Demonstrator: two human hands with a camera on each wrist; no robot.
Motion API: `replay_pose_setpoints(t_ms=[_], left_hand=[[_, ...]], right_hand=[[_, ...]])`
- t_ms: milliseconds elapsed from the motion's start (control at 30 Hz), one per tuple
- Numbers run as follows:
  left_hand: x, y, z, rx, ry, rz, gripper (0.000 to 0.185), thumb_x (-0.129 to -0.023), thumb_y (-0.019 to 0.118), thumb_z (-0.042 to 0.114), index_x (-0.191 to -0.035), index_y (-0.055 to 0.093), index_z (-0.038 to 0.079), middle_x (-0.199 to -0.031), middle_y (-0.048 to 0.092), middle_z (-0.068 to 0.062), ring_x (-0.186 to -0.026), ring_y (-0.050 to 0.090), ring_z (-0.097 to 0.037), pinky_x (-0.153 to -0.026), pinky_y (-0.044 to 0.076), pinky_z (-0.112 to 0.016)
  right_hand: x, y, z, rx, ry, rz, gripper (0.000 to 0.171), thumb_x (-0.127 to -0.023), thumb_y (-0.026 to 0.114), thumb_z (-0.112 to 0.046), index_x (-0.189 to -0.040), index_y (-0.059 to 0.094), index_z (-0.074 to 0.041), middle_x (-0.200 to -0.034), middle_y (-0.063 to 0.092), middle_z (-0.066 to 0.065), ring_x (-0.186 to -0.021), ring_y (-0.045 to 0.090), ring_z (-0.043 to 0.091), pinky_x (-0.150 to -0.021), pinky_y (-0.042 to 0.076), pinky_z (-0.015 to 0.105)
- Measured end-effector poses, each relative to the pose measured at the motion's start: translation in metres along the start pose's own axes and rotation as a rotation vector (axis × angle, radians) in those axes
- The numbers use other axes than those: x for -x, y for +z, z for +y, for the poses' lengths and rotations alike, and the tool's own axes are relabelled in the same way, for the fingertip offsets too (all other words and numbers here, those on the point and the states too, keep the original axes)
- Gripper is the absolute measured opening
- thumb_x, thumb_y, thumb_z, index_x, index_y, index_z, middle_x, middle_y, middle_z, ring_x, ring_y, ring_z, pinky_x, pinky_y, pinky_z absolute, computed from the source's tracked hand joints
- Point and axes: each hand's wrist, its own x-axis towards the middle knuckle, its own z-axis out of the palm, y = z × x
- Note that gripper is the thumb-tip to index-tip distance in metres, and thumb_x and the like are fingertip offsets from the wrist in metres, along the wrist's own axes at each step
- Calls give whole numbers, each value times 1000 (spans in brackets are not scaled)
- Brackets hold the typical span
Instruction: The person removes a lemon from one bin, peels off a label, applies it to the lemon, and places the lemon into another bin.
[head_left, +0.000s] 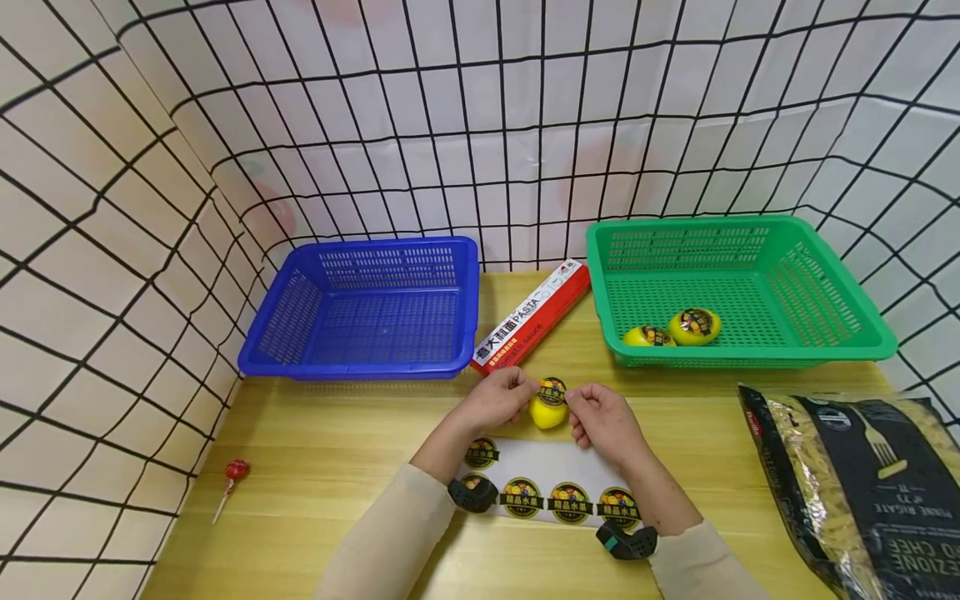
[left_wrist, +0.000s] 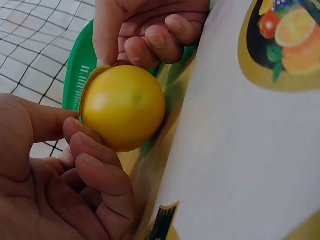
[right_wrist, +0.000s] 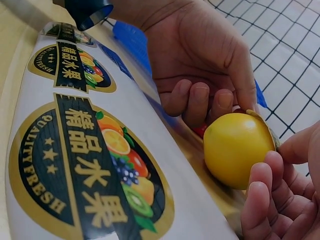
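A yellow lemon [head_left: 547, 419] stands on the table between the two hands, behind the sticker sheet [head_left: 551, 463]. Lying against its face is a round black and gold fruit sticker [head_left: 552, 390]. My left hand [head_left: 497, 400] pinches one side of that sticker between thumb and forefinger, its other fingers curled in close to the fruit. On the opposite side my right hand [head_left: 606, 419] pinches the other edge. Both wrist views show the lemon's bare smooth side, with the sticker's rim [right_wrist: 265, 124] standing slightly off the skin. Several more stickers remain on the white sheet under the wrists.
A blue basket [head_left: 360, 369] stands at the back left. The green basket [head_left: 750, 361] at the back right holds two stickered lemons [head_left: 695, 326]. Between them lies a red pasta box [head_left: 532, 318]. A penne bag [head_left: 862, 492] lies at right, a lollipop [head_left: 236, 471] at left.
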Motion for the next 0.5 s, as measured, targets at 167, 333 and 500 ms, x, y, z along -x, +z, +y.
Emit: replay_pose_setpoints(t_ms=[167, 333, 500], left_hand=[[3, 1, 1, 2, 4, -8, 22, -105, 56, 25, -90, 56, 8, -72, 54, -2, -59, 48, -14, -52, 39, -22], [5, 2, 1, -3, 0, -20, 24, -106, 54, 25, -89, 55, 8, -72, 54, -1, -59, 48, -14, -52, 39, -22], [6, 1, 0, -14, 7, -43, 26, -107, 51, 25, -87, 54, 8, -71, 54, -2, -59, 48, -13, -52, 39, -22]], right_hand=[[1, 0, 0, 11, -3, 3, 25, -106, 54, -25, -102, 57, -1, -73, 60, 1, -57, 56, 12, -52, 53, 23], [1, 1, -1, 25, -11, 3, 26, -107, 53, -25, -103, 57, 0, -77, 62, 2, -59, 58, 12, -53, 54, 24], [1, 0, -1, 46, -27, -6, 27, -107, 52, -26, -104, 58, 0, -80, 63, 4, -64, 61, 14, -55, 55, 27]])
